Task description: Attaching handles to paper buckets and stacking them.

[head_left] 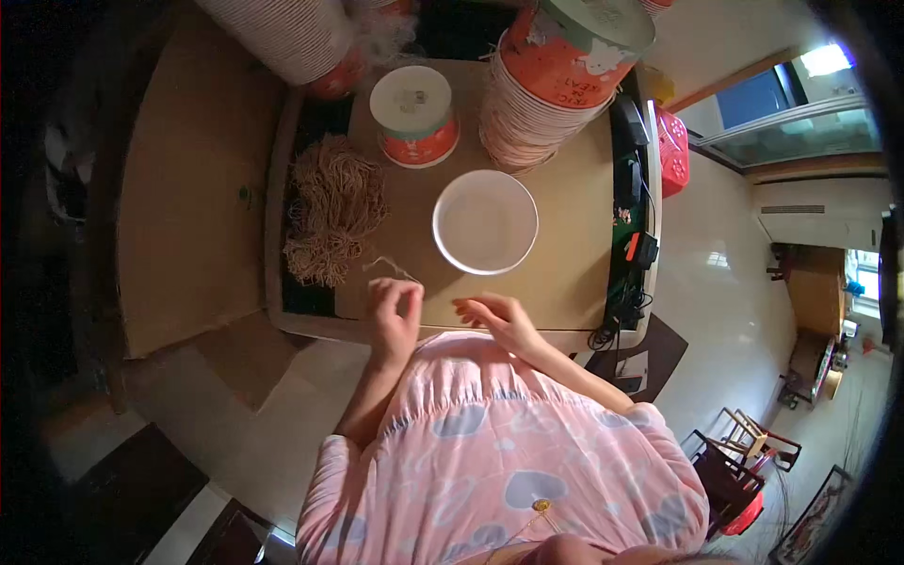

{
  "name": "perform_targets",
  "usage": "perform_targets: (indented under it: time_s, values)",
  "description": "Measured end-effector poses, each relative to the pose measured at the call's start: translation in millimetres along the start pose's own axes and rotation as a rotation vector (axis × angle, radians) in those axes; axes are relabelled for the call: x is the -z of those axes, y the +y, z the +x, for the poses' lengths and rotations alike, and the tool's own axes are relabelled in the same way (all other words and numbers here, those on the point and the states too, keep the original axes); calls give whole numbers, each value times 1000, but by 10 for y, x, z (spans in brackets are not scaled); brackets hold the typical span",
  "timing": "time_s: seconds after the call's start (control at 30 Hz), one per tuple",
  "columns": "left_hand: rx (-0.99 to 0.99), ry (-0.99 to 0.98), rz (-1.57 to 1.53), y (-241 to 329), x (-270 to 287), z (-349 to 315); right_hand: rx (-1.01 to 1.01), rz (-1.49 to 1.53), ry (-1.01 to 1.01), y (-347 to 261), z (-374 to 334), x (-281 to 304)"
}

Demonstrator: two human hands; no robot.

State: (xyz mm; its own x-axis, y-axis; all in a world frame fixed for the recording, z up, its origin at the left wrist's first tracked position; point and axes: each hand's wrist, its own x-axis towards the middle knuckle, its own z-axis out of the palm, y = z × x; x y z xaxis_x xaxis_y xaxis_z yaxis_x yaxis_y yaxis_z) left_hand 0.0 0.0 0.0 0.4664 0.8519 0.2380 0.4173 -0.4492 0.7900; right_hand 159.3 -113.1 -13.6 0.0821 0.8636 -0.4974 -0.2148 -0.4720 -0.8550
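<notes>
Watch the thin string, pinched by fingers of the left hand; keep right hand fingers slightly apart. Could tangle if dragged into the left yarn pile.

The top edge crops the leftmost tub stack; the left hand hides the string's end.

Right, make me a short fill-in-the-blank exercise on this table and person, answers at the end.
1. The white round tub stands to the ____ of the tan twine bundle.
2. A loose twine strand reaches the fingertips of the person's ____ hand.
3. The tub's open side faces ____.
4. The main colour of the patterned garment is ____.

Missing words: right; left; up; pink.
</notes>
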Motion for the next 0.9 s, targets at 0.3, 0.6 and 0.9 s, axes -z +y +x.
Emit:
perform_targets:
  time_s: [0.3,0.6,0.9]
  values:
    - [-19,-473,-1,155,-111,-552,-304,546,-51,74,169,-90]
    - [80,-624,306,-239,204,-708,-165,697,-5,119,55,25]
    - [100,-607,359,-552,255,-645,92,897,256,-77,-134,435]
